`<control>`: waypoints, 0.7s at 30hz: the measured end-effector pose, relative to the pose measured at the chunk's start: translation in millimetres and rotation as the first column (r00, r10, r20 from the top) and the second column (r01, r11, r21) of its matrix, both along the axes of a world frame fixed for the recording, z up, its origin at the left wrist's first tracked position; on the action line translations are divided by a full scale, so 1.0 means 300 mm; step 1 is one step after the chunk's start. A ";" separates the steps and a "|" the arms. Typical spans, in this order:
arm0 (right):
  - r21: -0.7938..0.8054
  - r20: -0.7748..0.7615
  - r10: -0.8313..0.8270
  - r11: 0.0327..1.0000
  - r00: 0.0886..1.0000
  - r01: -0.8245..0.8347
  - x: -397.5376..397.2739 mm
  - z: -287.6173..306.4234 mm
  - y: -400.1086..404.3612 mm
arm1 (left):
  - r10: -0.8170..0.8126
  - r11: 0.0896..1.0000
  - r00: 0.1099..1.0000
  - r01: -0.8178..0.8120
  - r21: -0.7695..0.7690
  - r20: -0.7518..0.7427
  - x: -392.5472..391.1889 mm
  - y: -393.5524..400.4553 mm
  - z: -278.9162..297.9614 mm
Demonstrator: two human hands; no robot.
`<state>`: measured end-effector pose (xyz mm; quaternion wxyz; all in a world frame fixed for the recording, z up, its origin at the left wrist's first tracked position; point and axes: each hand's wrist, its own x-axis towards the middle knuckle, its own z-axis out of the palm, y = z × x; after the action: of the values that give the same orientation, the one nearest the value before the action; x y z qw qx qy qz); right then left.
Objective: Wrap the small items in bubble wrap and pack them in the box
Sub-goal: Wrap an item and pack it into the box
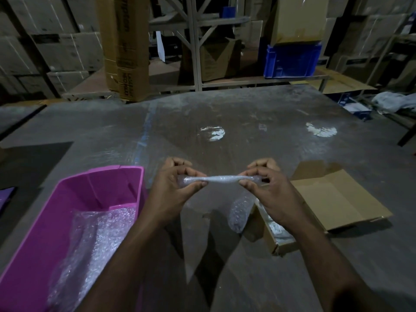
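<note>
Above the table (225, 113), the left hand (173, 190) and right hand (267, 190) each pinched an end of the bubble-wrapped roll (221, 179), seemingly twisting it tight before the box (333, 199) at right.

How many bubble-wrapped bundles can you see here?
2. One thin wrapped bundle is held between the left hand and right hand; another wrapped roll lies on the table beside the cardboard box. More may be hidden.

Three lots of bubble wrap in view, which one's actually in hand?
The thin rolled bundle, pinched at its ends by the left hand and right hand. The fatter roll lies on the table; loose sheets sit in the pink bin.
</note>
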<state>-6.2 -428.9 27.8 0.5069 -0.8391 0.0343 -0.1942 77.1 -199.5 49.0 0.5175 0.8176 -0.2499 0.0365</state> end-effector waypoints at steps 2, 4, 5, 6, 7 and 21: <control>0.038 0.006 0.012 0.999 1.000 -0.012 -0.003 0.003 0.000 | -0.034 0.999 0.999 0.034 -0.013 -0.026 0.001 0.006 0.004; 0.117 0.010 0.028 0.993 1.000 -0.029 -0.007 0.010 0.008 | -0.082 0.996 0.993 0.079 -0.038 -0.083 0.001 0.010 0.010; 0.153 0.030 0.032 0.988 0.999 -0.037 -0.009 0.014 0.013 | -0.090 0.995 0.992 0.086 -0.043 -0.092 -0.002 0.010 0.012; 0.175 0.055 0.033 0.984 0.998 -0.042 -0.008 0.015 0.017 | -0.083 0.996 0.993 0.080 -0.043 -0.088 -0.005 0.010 0.014; 0.183 0.068 0.034 0.982 0.997 -0.046 -0.007 0.014 0.022 | -0.072 0.997 0.994 0.068 -0.048 -0.085 -0.009 0.010 0.013; 0.259 -0.111 0.157 0.958 0.981 -0.124 -0.015 0.028 0.003 | -0.199 0.976 0.958 0.173 -0.135 -0.206 -0.030 0.003 0.023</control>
<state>-10.7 -428.0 36.3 0.6184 -0.7793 0.0317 -0.0964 68.1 -198.7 56.0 0.5894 0.7581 -0.2649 -0.0879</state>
